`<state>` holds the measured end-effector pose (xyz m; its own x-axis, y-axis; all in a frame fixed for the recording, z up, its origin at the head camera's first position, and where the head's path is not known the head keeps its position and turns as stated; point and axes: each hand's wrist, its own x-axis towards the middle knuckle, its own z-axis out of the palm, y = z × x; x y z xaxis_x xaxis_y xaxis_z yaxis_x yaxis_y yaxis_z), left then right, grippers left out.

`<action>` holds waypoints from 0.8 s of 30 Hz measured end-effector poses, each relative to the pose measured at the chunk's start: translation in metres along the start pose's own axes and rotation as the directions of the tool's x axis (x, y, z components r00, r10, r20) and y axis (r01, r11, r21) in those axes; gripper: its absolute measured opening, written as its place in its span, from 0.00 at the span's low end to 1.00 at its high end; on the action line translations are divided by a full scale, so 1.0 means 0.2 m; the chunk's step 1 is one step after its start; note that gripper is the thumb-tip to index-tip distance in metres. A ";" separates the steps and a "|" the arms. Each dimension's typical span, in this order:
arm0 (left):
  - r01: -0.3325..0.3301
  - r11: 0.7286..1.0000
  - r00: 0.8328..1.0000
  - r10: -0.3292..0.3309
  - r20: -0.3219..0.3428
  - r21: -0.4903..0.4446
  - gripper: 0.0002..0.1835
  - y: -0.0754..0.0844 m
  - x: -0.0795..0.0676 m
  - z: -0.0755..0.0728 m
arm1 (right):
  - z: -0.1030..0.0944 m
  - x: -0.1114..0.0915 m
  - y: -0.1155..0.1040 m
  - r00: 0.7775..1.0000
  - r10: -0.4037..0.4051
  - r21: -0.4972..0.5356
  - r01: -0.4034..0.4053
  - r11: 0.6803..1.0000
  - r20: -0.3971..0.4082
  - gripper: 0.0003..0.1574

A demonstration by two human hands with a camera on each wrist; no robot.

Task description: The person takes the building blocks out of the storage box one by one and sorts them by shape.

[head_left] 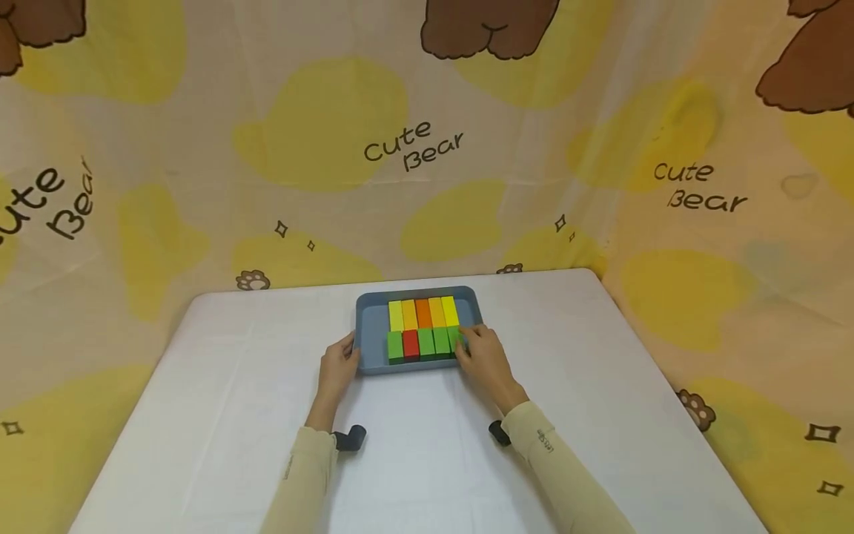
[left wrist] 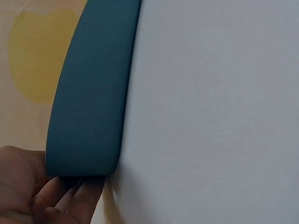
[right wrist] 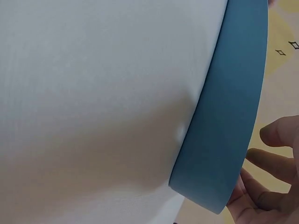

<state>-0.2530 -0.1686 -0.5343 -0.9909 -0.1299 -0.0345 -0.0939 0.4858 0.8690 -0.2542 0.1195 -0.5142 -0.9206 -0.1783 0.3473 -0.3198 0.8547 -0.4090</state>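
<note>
My left hand (head_left: 339,365) holds the left end of a shallow blue-grey tray (head_left: 371,334); in the left wrist view its fingers (left wrist: 84,198) bend round the tray's end wall. Inside the tray, rectangular blocks stand in two rows. Yellow and orange ones, with an orange block (head_left: 423,313) in the middle, form the back row. In front are several green blocks (head_left: 426,342) and one red block (head_left: 410,343). My right hand (head_left: 490,363) reaches over the right front corner, its fingertips overlapping the rightmost green block. Its thumb (right wrist: 280,131) shows above the rim, spread from the fingers.
A white-covered table (head_left: 414,445) extends around the tray, with rounded far corners. Close behind and to the sides hangs a printed bear-pattern cloth (head_left: 320,126). Black wrist-worn devices (head_left: 351,437) sit at both cuffs.
</note>
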 end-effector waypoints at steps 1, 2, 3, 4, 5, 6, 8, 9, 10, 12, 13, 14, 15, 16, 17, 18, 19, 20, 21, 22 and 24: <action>0.003 1.000 1.000 -0.003 0.004 -0.002 0.26 0.00 0.00 0.00 | 0.00 0.00 0.00 1.000 0.002 -0.005 -0.002 1.000 0.008 0.20; 0.004 1.000 1.000 -0.004 0.008 -0.004 0.26 0.00 -0.01 0.00 | 0.00 0.00 0.00 1.000 0.003 -0.012 -0.003 1.000 0.015 0.20; 0.002 1.000 1.000 -0.002 0.014 -0.006 0.26 0.00 -0.01 0.00 | 0.00 -0.01 -0.01 1.000 0.004 -0.014 -0.004 1.000 0.017 0.20; 0.000 1.000 1.000 0.000 0.019 -0.008 0.26 0.00 -0.02 -0.01 | 0.00 -0.01 -0.01 1.000 0.009 -0.017 -0.008 1.000 0.021 0.20; 0.000 1.000 1.000 0.000 0.024 -0.009 0.26 -0.01 -0.02 -0.01 | -0.01 -0.01 -0.01 1.000 0.015 -0.017 -0.014 1.000 0.023 0.20; -0.001 1.000 1.000 0.001 0.030 -0.011 0.26 -0.01 -0.03 -0.01 | -0.01 -0.02 -0.01 0.999 0.023 -0.016 -0.023 1.000 0.026 0.20; -0.004 1.000 0.999 0.005 0.038 -0.009 0.26 -0.01 -0.06 -0.02 | -0.01 -0.04 -0.02 0.998 0.044 -0.019 -0.043 0.999 0.039 0.20; -0.006 1.000 0.999 0.006 0.041 -0.008 0.26 -0.02 -0.07 -0.02 | -0.02 -0.05 -0.02 0.997 0.058 -0.017 -0.057 0.998 0.051 0.20; -0.007 1.000 0.999 0.007 0.042 -0.006 0.26 -0.02 -0.09 -0.02 | -0.02 -0.06 -0.03 0.996 0.071 -0.015 -0.070 0.997 0.063 0.20; -0.007 1.000 0.999 0.008 0.039 -0.004 0.26 -0.03 -0.12 -0.03 | -0.01 -0.07 -0.03 0.993 0.083 -0.017 -0.081 0.997 0.085 0.21; -0.009 1.000 0.999 0.010 0.034 -0.002 0.26 -0.04 -0.13 -0.03 | -0.01 -0.08 -0.04 0.992 0.083 -0.014 -0.082 0.997 0.093 0.21; -0.011 1.000 1.000 0.011 0.029 -0.003 0.26 -0.04 -0.14 -0.03 | 0.00 -0.08 -0.04 0.992 0.077 -0.014 -0.076 0.997 0.098 0.22; -0.011 1.000 1.000 0.011 0.023 -0.005 0.26 -0.04 -0.16 -0.03 | 0.00 -0.09 -0.04 0.992 0.075 -0.014 -0.074 0.997 0.104 0.22; -0.010 1.000 1.000 0.011 0.017 -0.006 0.26 -0.04 -0.17 -0.03 | 0.01 -0.09 -0.05 0.992 0.067 -0.013 -0.066 0.998 0.105 0.22; -0.006 1.000 1.000 0.006 0.010 -0.005 0.26 -0.04 -0.18 -0.02 | 0.01 -0.09 -0.05 0.992 0.061 -0.017 -0.059 0.998 0.108 0.23; -0.005 1.000 1.000 0.005 0.005 -0.003 0.26 -0.04 -0.18 -0.02 | 0.02 -0.09 -0.05 0.992 0.056 -0.021 -0.054 0.998 0.110 0.23; -0.005 1.000 1.000 0.005 0.001 -0.002 0.25 -0.04 -0.19 -0.02 | 0.02 -0.09 -0.05 0.992 0.052 -0.024 -0.050 0.998 0.111 0.23; -0.005 1.000 1.000 0.005 -0.002 0.000 0.25 -0.04 -0.19 -0.02 | 0.02 -0.09 -0.06 0.993 0.049 -0.029 -0.046 0.998 0.109 0.23; -0.006 1.000 1.000 0.006 -0.004 0.002 0.25 -0.04 -0.19 -0.02 | 0.02 -0.09 -0.06 0.993 0.050 -0.029 -0.047 0.998 0.111 0.24; -0.008 1.000 1.000 0.008 -0.005 0.002 0.25 -0.04 -0.19 -0.01 | 0.02 -0.08 -0.06 0.992 0.049 -0.028 -0.046 0.999 0.112 0.24; -0.016 1.000 1.000 0.016 -0.007 0.002 0.25 -0.04 -0.18 -0.01 | 0.02 -0.08 -0.06 0.993 0.044 -0.027 -0.041 0.999 0.110 0.24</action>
<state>-0.2158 -0.1685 -0.5386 -0.9916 -0.1285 -0.0173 -0.0786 0.4892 0.8686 -0.2358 0.1095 -0.5178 -0.9529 -0.1932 0.2337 -0.2753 0.8740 -0.4003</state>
